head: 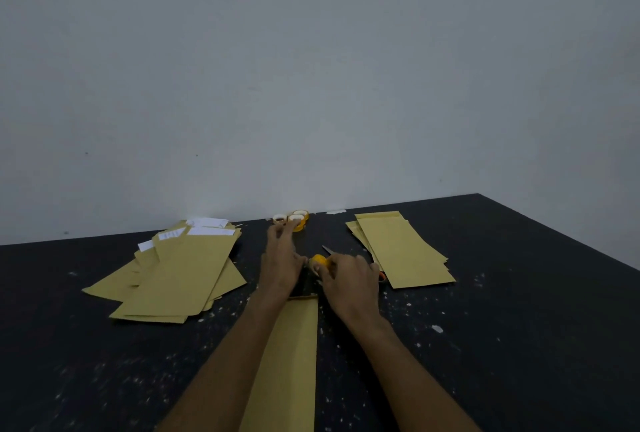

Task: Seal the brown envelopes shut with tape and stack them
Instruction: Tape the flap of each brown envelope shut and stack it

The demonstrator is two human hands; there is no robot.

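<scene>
Head view: a plain grey wall [311,67] fills the upper half, above a black table [519,345] flecked with white specks. On the table's left lies a loose pile of brown envelopes [180,279], fanned and overlapping, with white sheets [207,227] poking out of their far ends; the small print on the sheets is too blurred to read. One brown envelope [291,362] lies lengthwise in the middle, running from the near edge up to the hands. To the right sits a tidier stack of envelopes [401,251], well apart from the pile.

The right hand [349,279] curls its fingers and thumb round a yellow tape roll [318,261] at the middle envelope's far end. The left hand [282,258] lies palm down just beside it, fingers reaching forward nearly straight; whether its thumb pinches any tape cannot be told.

Two more tape rolls [298,220] stand by the wall beyond the left fingertips. Scissors [329,250] lie behind the right hand, mostly hidden. No label or brand can be read.
</scene>
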